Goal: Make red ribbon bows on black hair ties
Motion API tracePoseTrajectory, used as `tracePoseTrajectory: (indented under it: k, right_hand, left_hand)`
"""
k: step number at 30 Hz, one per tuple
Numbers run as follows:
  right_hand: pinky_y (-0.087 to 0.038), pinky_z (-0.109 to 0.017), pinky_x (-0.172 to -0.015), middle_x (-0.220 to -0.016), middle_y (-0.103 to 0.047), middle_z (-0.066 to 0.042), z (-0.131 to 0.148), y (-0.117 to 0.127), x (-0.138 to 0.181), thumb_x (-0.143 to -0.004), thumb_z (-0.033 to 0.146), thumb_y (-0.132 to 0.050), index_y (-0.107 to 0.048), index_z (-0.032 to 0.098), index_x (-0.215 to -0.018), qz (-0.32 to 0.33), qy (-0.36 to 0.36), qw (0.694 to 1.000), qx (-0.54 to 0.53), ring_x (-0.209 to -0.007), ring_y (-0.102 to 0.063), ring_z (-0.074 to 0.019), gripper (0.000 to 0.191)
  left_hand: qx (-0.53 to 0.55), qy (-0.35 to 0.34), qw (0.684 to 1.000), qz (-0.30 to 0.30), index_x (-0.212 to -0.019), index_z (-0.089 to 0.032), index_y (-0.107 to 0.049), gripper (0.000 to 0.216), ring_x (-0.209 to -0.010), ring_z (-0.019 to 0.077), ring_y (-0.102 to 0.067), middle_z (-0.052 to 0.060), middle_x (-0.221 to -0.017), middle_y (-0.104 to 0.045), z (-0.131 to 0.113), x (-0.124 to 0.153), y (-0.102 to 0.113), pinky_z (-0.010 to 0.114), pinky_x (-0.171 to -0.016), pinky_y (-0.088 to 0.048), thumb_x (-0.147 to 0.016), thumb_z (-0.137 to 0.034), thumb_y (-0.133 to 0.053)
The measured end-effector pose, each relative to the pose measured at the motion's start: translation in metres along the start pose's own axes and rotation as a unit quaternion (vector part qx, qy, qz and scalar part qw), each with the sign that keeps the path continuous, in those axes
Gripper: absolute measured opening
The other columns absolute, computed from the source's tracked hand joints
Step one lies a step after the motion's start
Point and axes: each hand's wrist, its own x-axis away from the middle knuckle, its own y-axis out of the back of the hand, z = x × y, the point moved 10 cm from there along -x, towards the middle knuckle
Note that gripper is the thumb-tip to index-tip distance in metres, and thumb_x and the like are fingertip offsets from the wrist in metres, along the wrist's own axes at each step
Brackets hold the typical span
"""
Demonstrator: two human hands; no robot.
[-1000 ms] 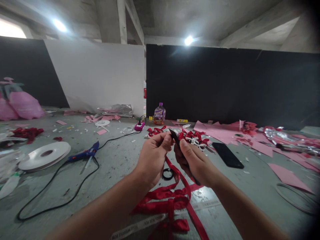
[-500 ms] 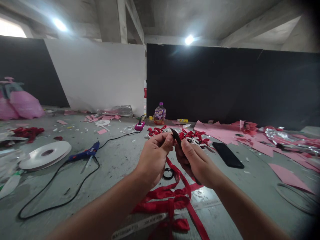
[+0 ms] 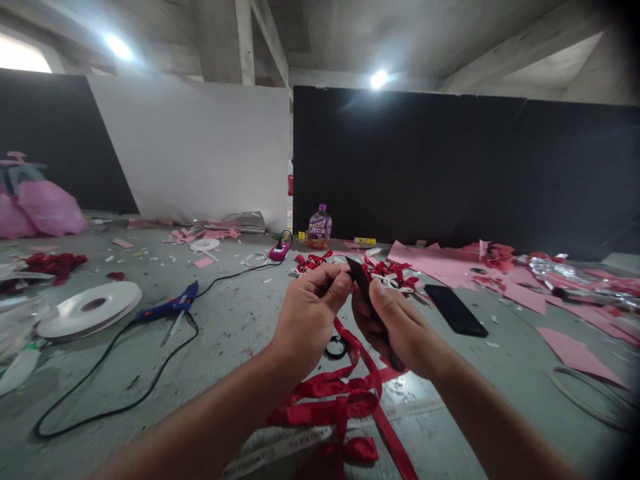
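Note:
My left hand is closed in a pinch, thumb against fingers, right beside the upper end of a flat black strip-shaped object. What lies inside the pinch is hidden. My right hand is wrapped around that black object, which slants from its fingertips down to a rounded dark end under the palm; its exact kind is unclear. A red ribbon rises from the table toward the gap between my hands. A black ring shows just below my left hand.
Red ribbon and a printed white ribbon lie nearest me. A blue glue gun with a looping cord and a white ribbon spool are left. A black phone and pink paper lie right; a bottle stands behind.
The black object has tilted slightly, so more of its length shows along my right hand. Both hands stay close together in nearly the same place.

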Motion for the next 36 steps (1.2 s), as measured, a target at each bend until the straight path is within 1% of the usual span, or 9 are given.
tracePoseTrajectory:
  k: [5, 10, 13, 17, 22, 27, 30, 33, 36]
  right_hand:
    - [-0.017, -0.017, -0.029, -0.058, -0.024, 0.009, -0.009, -0.003, 0.001, -0.089, 0.075, -0.037, -0.037, 0.022, -0.07, 0.032, -0.026, 0.998, -0.054, -0.039, -0.022, -0.0052, 0.056]
    - [-0.019, -0.016, -0.03, -0.059, -0.03, 0.008, -0.011, -0.003, 0.001, -0.09, 0.073, -0.037, -0.04, 0.022, -0.074, 0.058, -0.015, 0.994, -0.088, -0.039, -0.025, -0.0048, 0.054]
    - [-0.02, -0.016, -0.03, -0.058, -0.031, 0.008, -0.01, -0.006, 0.002, -0.09, 0.072, -0.039, -0.04, 0.022, -0.073, 0.077, -0.023, 0.991, -0.105, -0.037, -0.025, -0.0043, 0.052]
    - [-0.019, -0.016, -0.031, -0.057, -0.032, 0.009, -0.008, -0.011, 0.004, -0.088, 0.072, -0.042, -0.039, 0.022, -0.073, 0.094, -0.036, 0.986, -0.133, -0.036, -0.022, -0.0032, 0.052]
    - [-0.019, -0.015, -0.031, -0.056, -0.031, 0.01, -0.007, -0.012, 0.006, -0.088, 0.07, -0.045, -0.039, 0.021, -0.071, 0.109, -0.041, 0.981, -0.152, -0.035, -0.022, -0.0023, 0.052]
    - [-0.019, -0.015, -0.031, -0.057, -0.032, 0.009, -0.006, -0.012, 0.005, -0.089, 0.07, -0.043, -0.04, 0.021, -0.073, 0.102, -0.031, 0.985, -0.138, -0.036, -0.022, -0.0025, 0.051]
    - [-0.019, -0.014, -0.032, -0.058, -0.032, 0.009, -0.006, -0.013, 0.005, -0.091, 0.068, -0.041, -0.041, 0.021, -0.074, 0.107, -0.026, 0.985, -0.135, -0.038, -0.02, -0.0027, 0.049]
    - [-0.02, -0.014, -0.032, -0.059, -0.031, 0.009, -0.007, -0.014, 0.006, -0.093, 0.067, -0.04, -0.041, 0.021, -0.076, 0.118, -0.026, 0.982, -0.142, -0.039, -0.02, -0.0029, 0.048]
    - [-0.02, -0.014, -0.031, -0.058, -0.031, 0.009, -0.007, -0.013, 0.004, -0.091, 0.069, -0.041, -0.041, 0.021, -0.075, 0.121, -0.025, 0.982, -0.144, -0.038, -0.02, -0.0026, 0.051]
  left_hand:
    - [-0.019, 0.008, 1.0, 0.022, -0.083, -0.017, -0.072, 0.021, -0.069, 0.0103, -0.051, 0.001, -0.075, -0.062, 0.0, 0.002, -0.003, 0.023, -0.067, -0.041, -0.079, -0.037, -0.075]
    - [-0.017, -0.001, 0.999, 0.047, -0.088, -0.018, -0.072, 0.022, -0.074, 0.0126, -0.056, 0.002, -0.078, -0.065, 0.001, 0.003, -0.006, 0.026, -0.074, -0.044, -0.079, -0.037, -0.076]
    - [-0.001, -0.002, 0.998, 0.07, -0.092, -0.019, -0.073, 0.021, -0.074, 0.0129, -0.058, 0.002, -0.079, -0.067, 0.001, 0.003, -0.01, 0.026, -0.074, -0.045, -0.08, -0.036, -0.076]
    - [0.005, -0.018, 0.996, 0.091, -0.088, -0.02, -0.072, 0.015, -0.072, 0.0127, -0.061, 0.001, -0.08, -0.067, -0.004, 0.005, -0.016, 0.025, -0.072, -0.047, -0.08, -0.033, -0.076]
    - [-0.023, -0.045, 0.995, 0.091, -0.083, -0.018, -0.073, 0.014, -0.077, 0.0139, -0.061, 0.003, -0.084, -0.066, -0.013, 0.005, -0.017, 0.025, -0.075, -0.048, -0.079, -0.031, -0.076]
    - [-0.014, -0.017, 0.995, 0.096, -0.087, -0.018, -0.074, 0.015, -0.075, 0.0133, -0.058, 0.003, -0.081, -0.064, -0.008, 0.005, -0.016, 0.025, -0.072, -0.046, -0.082, -0.032, -0.074]
    - [-0.009, -0.007, 0.996, 0.093, -0.085, -0.018, -0.074, 0.016, -0.076, 0.0122, -0.056, 0.003, -0.082, -0.064, -0.006, 0.005, -0.014, 0.025, -0.074, -0.045, -0.082, -0.033, -0.073]
    - [0.001, 0.001, 0.997, 0.08, -0.086, -0.017, -0.074, 0.018, -0.076, 0.0117, -0.057, 0.002, -0.082, -0.065, -0.004, 0.004, -0.01, 0.025, -0.075, -0.045, -0.081, -0.034, -0.075]
    - [0.018, 0.015, 0.997, 0.072, -0.09, -0.018, -0.075, 0.021, -0.076, 0.0109, -0.059, 0.002, -0.082, -0.068, 0.001, 0.003, -0.008, 0.024, -0.076, -0.047, -0.078, -0.035, -0.078]
